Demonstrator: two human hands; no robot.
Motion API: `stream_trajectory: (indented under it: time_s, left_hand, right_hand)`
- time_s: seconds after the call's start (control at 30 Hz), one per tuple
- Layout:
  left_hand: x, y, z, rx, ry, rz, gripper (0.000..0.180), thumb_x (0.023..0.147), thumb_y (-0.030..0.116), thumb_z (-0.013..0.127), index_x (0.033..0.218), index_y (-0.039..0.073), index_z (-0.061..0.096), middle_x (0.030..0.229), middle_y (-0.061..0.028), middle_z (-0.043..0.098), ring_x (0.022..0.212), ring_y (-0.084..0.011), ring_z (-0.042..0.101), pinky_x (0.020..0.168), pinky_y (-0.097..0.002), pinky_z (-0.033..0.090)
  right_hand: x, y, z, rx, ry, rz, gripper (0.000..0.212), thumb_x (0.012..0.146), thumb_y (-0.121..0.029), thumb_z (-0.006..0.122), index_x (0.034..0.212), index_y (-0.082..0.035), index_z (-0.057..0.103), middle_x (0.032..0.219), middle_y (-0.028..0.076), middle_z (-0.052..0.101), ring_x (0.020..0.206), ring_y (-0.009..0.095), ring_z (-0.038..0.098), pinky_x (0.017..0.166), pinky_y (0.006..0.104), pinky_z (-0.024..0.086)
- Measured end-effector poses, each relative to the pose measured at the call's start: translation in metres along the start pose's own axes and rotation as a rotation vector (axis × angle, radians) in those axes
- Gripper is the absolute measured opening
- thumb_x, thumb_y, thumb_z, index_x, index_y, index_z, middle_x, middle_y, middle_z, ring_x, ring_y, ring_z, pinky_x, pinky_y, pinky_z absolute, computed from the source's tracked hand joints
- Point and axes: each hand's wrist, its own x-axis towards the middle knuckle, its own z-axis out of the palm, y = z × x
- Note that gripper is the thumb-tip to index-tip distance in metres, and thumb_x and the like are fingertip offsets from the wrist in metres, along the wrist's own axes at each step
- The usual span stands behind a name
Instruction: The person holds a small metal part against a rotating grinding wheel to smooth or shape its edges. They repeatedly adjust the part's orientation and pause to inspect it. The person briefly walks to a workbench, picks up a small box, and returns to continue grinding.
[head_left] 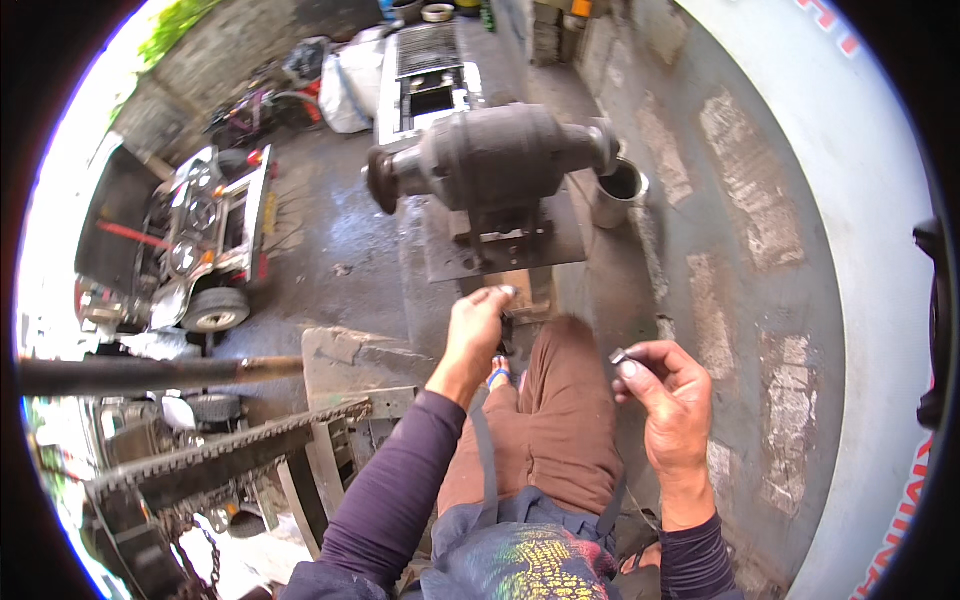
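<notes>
My right hand is raised to the right of my knee, pinching a small dark metal piece between thumb and fingers. My left hand is closed, its fingers bent together near the front edge of the grinder's base plate. A small pale spot shows at its fingertips, too small to name. Ahead of both hands stands a large grey bench grinder, with a round dark wheel at its left end. Neither hand touches the grinder.
A metal can stands by the grinder's right end, beside the wall. On my left are a steel frame with a toothed edge and a dark pipe. A partly stripped vehicle and a white sack lie beyond.
</notes>
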Motion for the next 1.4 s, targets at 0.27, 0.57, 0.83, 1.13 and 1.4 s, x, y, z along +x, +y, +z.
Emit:
stream_trajectory:
  time_s: [0.27,0.57,0.83,1.13,1.4]
  left_hand:
    - [0.098,0.006,0.016,-0.208,0.167,-0.172,0.053,0.101,0.038,0.06,0.132,-0.006,0.061,0.119,-0.0154,0.07,0.103,-0.0252,0.065,0.09,-0.0404,0.05]
    - [0.153,-0.034,0.04,-0.436,0.303,-0.151,0.038,0.105,0.031,0.057,0.125,-0.001,0.064,0.105,-0.0051,0.069,0.088,-0.0157,0.061,0.079,-0.0334,0.048]
    - [0.158,-0.044,0.03,0.222,0.368,0.255,0.039,0.101,0.038,0.063,0.114,0.002,0.068,0.094,-0.0028,0.068,0.075,-0.0143,0.058,0.065,-0.0279,0.043]
    - [0.118,0.015,0.047,-0.454,0.326,-0.356,0.024,0.099,0.035,0.064,0.104,0.012,0.066,0.074,0.0029,0.057,0.052,-0.0046,0.041,0.048,-0.0223,0.03]
    - [0.081,0.045,0.114,0.134,0.003,-0.111,0.036,0.091,0.023,0.08,0.118,0.001,0.075,0.087,-0.0015,0.07,0.072,-0.0053,0.055,0.066,-0.023,0.045]
  right_hand:
    - [0.06,-0.048,0.034,-0.29,-0.091,-0.184,0.008,0.093,0.0,0.071,0.101,0.003,0.069,0.089,0.002,0.07,0.079,0.007,0.064,0.072,0.0225,0.052]
    - [0.158,-0.022,0.006,-0.647,-0.319,0.022,0.012,0.089,-0.007,0.07,0.095,0.003,0.069,0.08,0.01,0.069,0.074,0.015,0.066,0.07,0.0296,0.053]
    - [0.236,0.011,0.002,-0.943,-0.602,-0.046,0.019,0.085,-0.015,0.067,0.093,0.002,0.068,0.088,0.02,0.07,0.085,0.037,0.069,0.08,0.0442,0.054]
    - [0.271,0.025,-0.011,-0.751,-0.588,0.059,0.019,0.085,-0.01,0.074,0.097,0.004,0.071,0.085,0.013,0.073,0.082,0.019,0.068,0.077,0.0345,0.052]
    - [0.284,0.022,-0.021,-0.669,-0.342,0.175,0.011,0.084,-0.006,0.074,0.089,0.003,0.072,0.075,0.006,0.07,0.071,0.01,0.061,0.068,0.0295,0.05]
